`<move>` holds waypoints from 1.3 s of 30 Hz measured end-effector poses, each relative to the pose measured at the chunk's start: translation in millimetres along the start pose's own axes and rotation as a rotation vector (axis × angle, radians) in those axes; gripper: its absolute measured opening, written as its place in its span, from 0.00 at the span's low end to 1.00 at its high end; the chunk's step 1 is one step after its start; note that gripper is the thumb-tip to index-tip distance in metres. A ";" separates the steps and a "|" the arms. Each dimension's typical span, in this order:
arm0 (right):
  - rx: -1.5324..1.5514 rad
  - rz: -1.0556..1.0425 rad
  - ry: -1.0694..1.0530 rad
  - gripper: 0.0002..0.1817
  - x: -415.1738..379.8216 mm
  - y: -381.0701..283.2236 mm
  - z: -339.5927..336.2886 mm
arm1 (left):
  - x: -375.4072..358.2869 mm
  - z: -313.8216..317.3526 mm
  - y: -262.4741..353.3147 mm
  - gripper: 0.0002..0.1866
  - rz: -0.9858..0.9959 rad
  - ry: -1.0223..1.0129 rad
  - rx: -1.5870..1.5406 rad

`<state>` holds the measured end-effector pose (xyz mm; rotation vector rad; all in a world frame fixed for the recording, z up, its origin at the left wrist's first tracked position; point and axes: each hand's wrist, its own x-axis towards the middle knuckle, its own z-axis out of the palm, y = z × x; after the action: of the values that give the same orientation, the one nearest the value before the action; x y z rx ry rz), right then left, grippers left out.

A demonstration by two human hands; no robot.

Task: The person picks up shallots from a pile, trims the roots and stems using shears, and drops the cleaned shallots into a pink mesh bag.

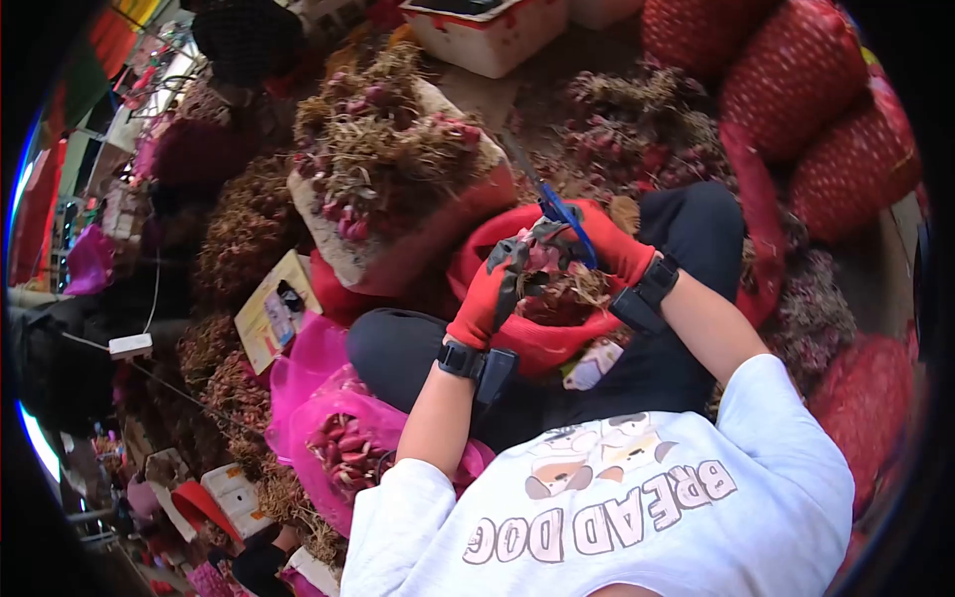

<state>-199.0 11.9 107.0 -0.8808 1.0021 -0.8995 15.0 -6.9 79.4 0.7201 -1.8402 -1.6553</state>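
Both hands wear red gloves with dark grey palms and fingers. My left hand (495, 287) is closed around a bunch of shallots (544, 255), above a red bag (542, 338) between my legs. In my right hand (610, 239) is a pair of blue-handled scissors (567, 221), its blade pointing up and away to the left. The right fingers are close against the bunch, and some of them are hidden. Dry roots and stalks (569, 298) hang below the hands at the bag's mouth.
A pale block (383, 264) ahead carries a heap of dried shallots (373, 139). More shallots (637, 124) lie on the ground. Full red net sacks (796, 85) stand at the right. A pink net bag (303, 383) holds trimmed shallots (348, 448) at my left. A white foam box (487, 40) stands behind.
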 end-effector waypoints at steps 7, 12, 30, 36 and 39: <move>0.473 -0.150 0.154 0.12 -16.1 82.7 -22.3 | -5.7 44.7 -30.4 0.23 -0.003 -0.123 -0.478; 0.360 -0.133 0.236 0.11 -9.7 88.8 -41.2 | 5.3 36.5 -30.2 0.18 -0.191 -0.018 -0.217; 0.012 -0.114 0.352 0.13 -1.1 76.1 -8.8 | 11.2 25.4 -72.0 0.17 -0.131 0.316 -0.574; -0.310 -0.134 0.344 0.17 -9.6 55.5 -5.2 | -1.9 43.9 -80.8 0.33 -0.204 0.266 -0.214; -0.175 -0.104 0.314 0.18 -5.8 53.6 -6.3 | 5.3 41.2 -70.1 0.30 -0.255 0.199 -0.487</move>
<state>-195.5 35.5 58.3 -0.9639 1.3307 -1.0720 -16.4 11.3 6.5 0.8855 -1.1756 -2.0075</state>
